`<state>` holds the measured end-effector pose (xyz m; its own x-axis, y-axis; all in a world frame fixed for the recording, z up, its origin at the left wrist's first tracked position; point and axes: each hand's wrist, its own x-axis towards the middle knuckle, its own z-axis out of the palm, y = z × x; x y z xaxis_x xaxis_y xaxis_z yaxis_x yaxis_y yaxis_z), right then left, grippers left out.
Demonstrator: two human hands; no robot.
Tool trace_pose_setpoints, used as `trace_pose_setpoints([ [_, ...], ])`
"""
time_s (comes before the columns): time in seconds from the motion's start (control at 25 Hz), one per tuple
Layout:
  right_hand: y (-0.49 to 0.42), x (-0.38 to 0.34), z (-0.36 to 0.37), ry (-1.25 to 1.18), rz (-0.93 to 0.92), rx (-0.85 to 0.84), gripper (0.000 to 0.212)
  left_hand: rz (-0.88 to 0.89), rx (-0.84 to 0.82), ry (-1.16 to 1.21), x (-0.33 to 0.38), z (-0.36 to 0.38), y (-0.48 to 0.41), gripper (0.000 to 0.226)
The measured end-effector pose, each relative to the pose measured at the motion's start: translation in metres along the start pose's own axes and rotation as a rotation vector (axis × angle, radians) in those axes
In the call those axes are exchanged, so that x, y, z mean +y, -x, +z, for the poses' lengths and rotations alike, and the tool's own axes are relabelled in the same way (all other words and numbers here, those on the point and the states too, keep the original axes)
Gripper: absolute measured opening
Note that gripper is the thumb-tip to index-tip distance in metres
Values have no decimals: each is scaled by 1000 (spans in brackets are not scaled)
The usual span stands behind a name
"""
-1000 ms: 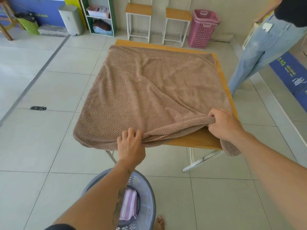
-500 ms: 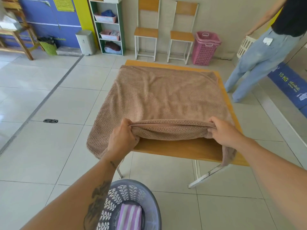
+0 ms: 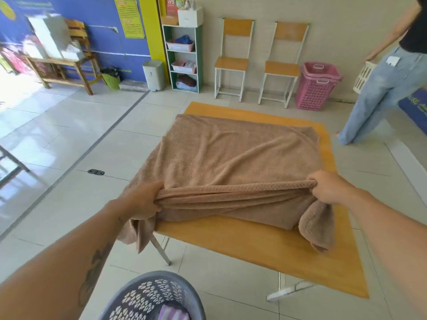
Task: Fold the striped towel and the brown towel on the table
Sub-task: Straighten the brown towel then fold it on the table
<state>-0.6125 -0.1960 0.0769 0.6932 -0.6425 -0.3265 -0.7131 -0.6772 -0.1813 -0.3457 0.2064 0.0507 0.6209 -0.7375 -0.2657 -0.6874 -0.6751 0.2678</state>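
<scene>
1. Brown towel (image 3: 233, 155) covers most of the wooden table (image 3: 265, 245), its gathered near edge running left to right between both hands.
2. Left hand (image 3: 141, 199) is clenched on the near-left corner; right hand (image 3: 330, 188) is clenched on the near-right.
3. Striped towel (image 3: 172, 312) sits in the grey basket (image 3: 138, 294) on the floor, nearest.

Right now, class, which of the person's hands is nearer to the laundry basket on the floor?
Left. The left hand grips the brown towel at the table's left edge, above the basket. The right hand grips the same edge farther to the right.
</scene>
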Motion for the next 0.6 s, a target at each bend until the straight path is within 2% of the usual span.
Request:
trace_pose_setpoints([
  [0.08, -29, 28, -11, -16, -19, -41, 19, -169, 5, -134, -4, -3, -10, 11],
  [0.16, -46, 50, -26, -16, -37, -81, 23, -285, 6, -245, 5, -7, -21, 17],
  [0.24, -61, 62, -39, -19, -48, -63, 27, -355, 86, -288, 24, -17, -32, 25],
  [0.4, -85, 67, -50, -9, -79, -10, 22, -329, 374, -205, 68, -52, -75, 35],
  [0.6, -118, 62, -49, -235, -17, 25, 27, -316, 534, -91, 90, -79, -132, 35],
])
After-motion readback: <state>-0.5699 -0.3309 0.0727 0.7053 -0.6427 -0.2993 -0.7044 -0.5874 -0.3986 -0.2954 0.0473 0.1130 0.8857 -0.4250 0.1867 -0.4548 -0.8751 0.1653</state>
